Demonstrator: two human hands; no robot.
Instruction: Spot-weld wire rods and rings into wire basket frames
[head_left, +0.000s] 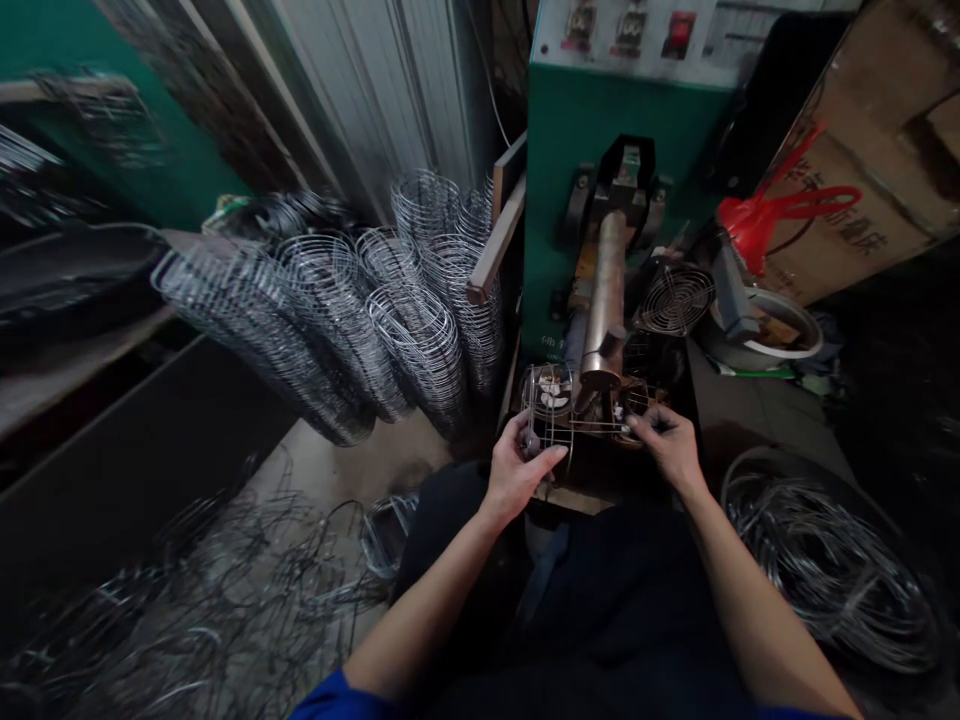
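My left hand (517, 470) is closed on a small wire frame (551, 425) of thin bent rods, held below and left of the metal cylinder (606, 300) of a green machine (551, 220). Level with it on the right, my right hand (666, 440) pinches the end of a thin wire rod (596, 425), which reaches across to the frame. The cylinder's lower end hangs just above and between both hands. Behind the wire frame lie some small white pieces, too dim to make out.
Tall stacks of wire rings (416, 340) stand at the left. Loose wires (247, 580) litter the floor. At the right are a coil of wire (832, 570), a round bowl (802, 325), a fan grille (676, 298) and a cardboard box (862, 200) with a red strap.
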